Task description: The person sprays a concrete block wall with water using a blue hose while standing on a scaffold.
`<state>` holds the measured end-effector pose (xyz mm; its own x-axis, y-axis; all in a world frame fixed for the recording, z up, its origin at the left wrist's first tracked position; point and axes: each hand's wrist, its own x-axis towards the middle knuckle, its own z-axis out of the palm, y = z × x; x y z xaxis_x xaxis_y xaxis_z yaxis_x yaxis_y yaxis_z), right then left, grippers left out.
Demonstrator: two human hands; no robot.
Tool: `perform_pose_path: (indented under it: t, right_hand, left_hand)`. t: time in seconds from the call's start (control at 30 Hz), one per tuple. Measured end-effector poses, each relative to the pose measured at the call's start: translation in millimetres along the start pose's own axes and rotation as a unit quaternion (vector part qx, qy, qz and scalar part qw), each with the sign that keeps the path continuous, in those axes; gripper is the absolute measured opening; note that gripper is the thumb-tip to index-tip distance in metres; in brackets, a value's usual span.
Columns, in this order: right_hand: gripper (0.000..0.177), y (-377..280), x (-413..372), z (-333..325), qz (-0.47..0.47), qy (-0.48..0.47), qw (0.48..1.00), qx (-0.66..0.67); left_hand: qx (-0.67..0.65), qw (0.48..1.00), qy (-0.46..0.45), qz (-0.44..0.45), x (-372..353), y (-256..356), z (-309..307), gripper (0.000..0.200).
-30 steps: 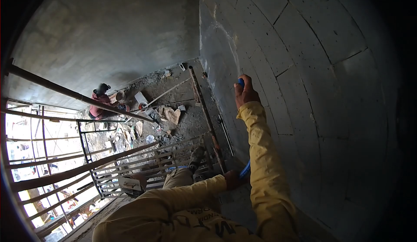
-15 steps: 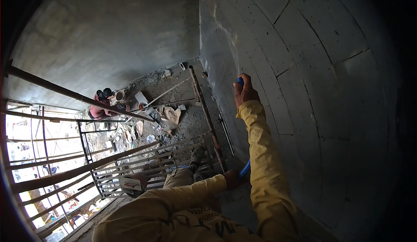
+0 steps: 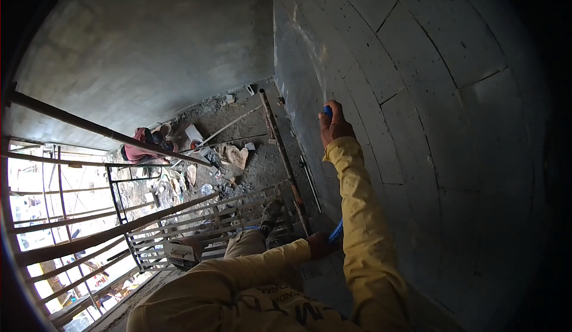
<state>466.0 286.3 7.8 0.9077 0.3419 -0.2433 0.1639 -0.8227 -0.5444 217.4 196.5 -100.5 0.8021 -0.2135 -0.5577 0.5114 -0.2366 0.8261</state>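
The right hand (image 3: 336, 123) clasped the blue hose (image 3: 336, 232), its outlet (image 3: 328, 111) spraying toward the corner edge of the block wall (image 3: 429, 129). The left hand (image 3: 322, 246) adjoined the hose's lower length; its grip was indiscernible.

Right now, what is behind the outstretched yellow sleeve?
Block wall shows beside the yellow sleeve; a blue hose at the left hand reaches the sleeve's edge. The hose's path and any wall directly behind are covered.

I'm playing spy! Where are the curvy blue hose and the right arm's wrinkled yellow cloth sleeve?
Curvy blue hose (image 3: 336, 232): head view, on its lower visible piece.
Right yellow cloth sleeve (image 3: 364, 219): head view, near its middle.
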Motion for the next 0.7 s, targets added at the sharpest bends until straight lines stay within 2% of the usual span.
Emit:
perform_pose_path:
  t: [0.13, 0.27, 0.43, 0.53, 0.7]
  right_hand:
    - [0.035, -2, -1, -1, 0.016, -0.013, 1.0, -0.002]
    - [0.035, -1, 0, 1, 0.019, -0.013, 1.0, -0.007]
    - [0.035, -1, -1, 2, 0.017, -0.012, 1.0, -0.013]
    - [0.035, 0, 1, 4, 0.017, -0.013, 1.0, -0.014]
    - [0.035, -2, -1, 3, 0.02, -0.014, 1.0, -0.011]
  left_hand:
    - [0.007, 1.0, -0.004, -0.001, 2, -5, 2, 0.05]
    - [-0.01, 0.999, 0.012, 0.037, 12, -25, 16, 0.051]
    - [-0.026, 0.999, 0.015, 0.024, 8, -20, 13, 0.052]
    - [-0.038, 0.998, 0.026, 0.052, 9, -23, 14, 0.054]
    - [-0.012, 0.999, 0.015, 0.03, 2, -11, 7, 0.052]
